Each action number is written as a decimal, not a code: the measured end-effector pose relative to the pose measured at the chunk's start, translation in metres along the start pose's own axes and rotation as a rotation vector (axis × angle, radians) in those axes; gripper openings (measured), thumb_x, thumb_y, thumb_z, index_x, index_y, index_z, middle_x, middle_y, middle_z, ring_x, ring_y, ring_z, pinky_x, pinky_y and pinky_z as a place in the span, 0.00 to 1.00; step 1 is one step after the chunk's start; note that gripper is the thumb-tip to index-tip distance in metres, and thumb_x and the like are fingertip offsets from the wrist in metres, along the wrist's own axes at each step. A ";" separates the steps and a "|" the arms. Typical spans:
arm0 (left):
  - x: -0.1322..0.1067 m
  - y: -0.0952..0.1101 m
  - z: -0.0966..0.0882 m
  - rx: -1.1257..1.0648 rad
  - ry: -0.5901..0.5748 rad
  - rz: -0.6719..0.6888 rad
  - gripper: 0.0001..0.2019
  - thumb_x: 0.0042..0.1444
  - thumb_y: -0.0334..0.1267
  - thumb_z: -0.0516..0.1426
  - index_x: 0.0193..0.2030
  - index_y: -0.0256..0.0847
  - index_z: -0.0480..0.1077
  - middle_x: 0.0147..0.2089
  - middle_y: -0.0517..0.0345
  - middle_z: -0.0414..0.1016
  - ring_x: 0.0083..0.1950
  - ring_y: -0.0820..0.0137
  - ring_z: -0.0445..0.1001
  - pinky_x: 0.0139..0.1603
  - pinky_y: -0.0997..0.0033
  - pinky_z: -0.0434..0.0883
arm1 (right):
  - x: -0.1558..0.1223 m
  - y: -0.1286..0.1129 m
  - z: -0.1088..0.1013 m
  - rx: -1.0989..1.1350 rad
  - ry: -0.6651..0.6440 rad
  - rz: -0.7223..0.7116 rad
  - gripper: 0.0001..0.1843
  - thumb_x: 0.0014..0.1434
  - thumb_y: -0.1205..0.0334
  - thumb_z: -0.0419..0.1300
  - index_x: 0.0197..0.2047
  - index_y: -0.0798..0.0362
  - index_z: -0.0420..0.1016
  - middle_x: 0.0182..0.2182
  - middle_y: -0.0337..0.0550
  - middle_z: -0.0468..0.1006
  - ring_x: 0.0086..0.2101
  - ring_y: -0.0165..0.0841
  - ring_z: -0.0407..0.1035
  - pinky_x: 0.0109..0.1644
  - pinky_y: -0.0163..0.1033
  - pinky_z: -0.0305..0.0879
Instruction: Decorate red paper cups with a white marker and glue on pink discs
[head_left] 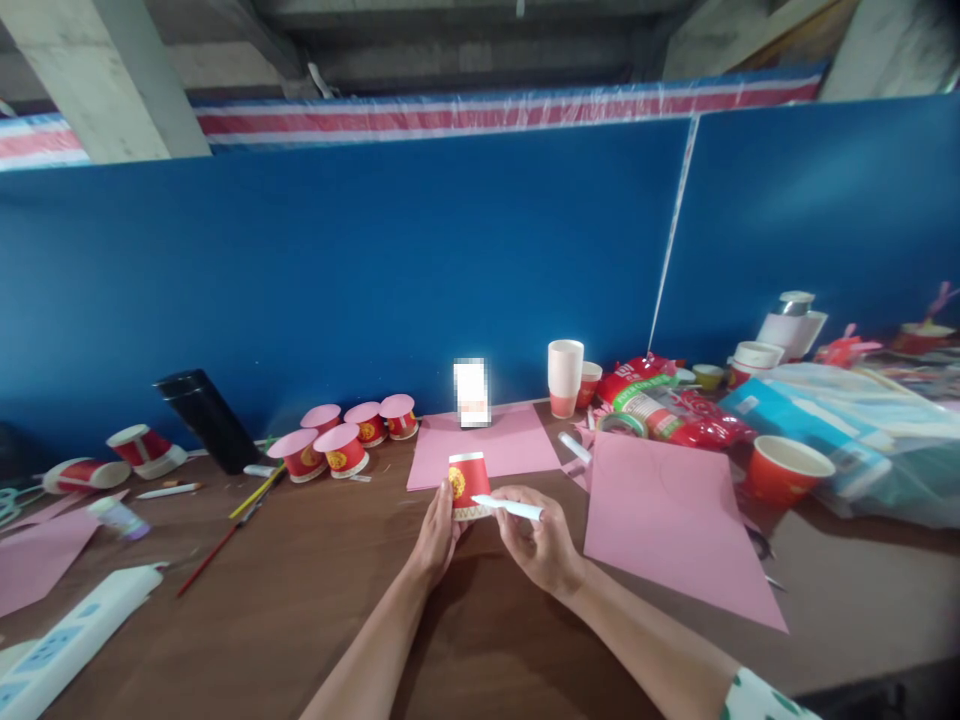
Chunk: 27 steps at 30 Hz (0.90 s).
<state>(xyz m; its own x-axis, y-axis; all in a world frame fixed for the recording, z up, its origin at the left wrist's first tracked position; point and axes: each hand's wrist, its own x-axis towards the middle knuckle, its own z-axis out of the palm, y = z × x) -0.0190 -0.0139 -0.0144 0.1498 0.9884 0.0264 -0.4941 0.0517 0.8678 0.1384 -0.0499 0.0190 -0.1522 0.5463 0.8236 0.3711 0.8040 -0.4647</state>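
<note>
My left hand [436,535] grips a small red paper cup [467,482] turned upside down, holding it by its left side just above the brown table [315,600]. My right hand [538,540] is closed around a white pen [511,507] whose tip rests against the cup's lower rim. Both hands are near the table's middle, in front of a pink paper sheet [487,445].
Several upside-down red cups with pink tops [341,440] stand at the back left by a black bottle [210,420]. A larger pink sheet [667,520], an open red cup [784,470], stacked cups [565,375] and snack bags [667,405] lie right. A power strip [67,635] lies front left.
</note>
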 end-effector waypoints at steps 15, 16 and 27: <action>0.000 -0.001 -0.001 0.017 -0.037 0.036 0.23 0.53 0.55 0.53 0.46 0.38 0.68 0.48 0.42 0.74 0.55 0.56 0.69 0.54 0.57 0.66 | 0.000 0.003 0.002 -0.009 0.003 -0.021 0.10 0.59 0.71 0.52 0.44 0.52 0.68 0.35 0.46 0.76 0.35 0.33 0.72 0.41 0.38 0.70; -0.001 -0.001 0.000 0.019 -0.042 0.044 0.23 0.53 0.54 0.53 0.47 0.37 0.67 0.48 0.43 0.74 0.55 0.56 0.69 0.54 0.57 0.66 | 0.000 0.002 0.001 -0.006 -0.003 -0.016 0.10 0.59 0.71 0.52 0.44 0.52 0.68 0.35 0.46 0.76 0.35 0.33 0.72 0.41 0.38 0.70; -0.003 0.001 0.000 0.030 -0.050 0.047 0.24 0.56 0.49 0.53 0.56 0.39 0.61 0.52 0.45 0.72 0.57 0.58 0.67 0.56 0.58 0.65 | 0.003 0.003 -0.001 0.005 0.032 0.018 0.07 0.60 0.70 0.51 0.41 0.53 0.67 0.32 0.46 0.75 0.33 0.32 0.71 0.38 0.37 0.69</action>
<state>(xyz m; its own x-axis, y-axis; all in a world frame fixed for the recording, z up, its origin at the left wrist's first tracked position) -0.0195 -0.0172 -0.0139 0.1700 0.9812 0.0912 -0.4759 0.0007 0.8795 0.1394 -0.0464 0.0204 -0.1160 0.5527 0.8252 0.3684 0.7955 -0.4810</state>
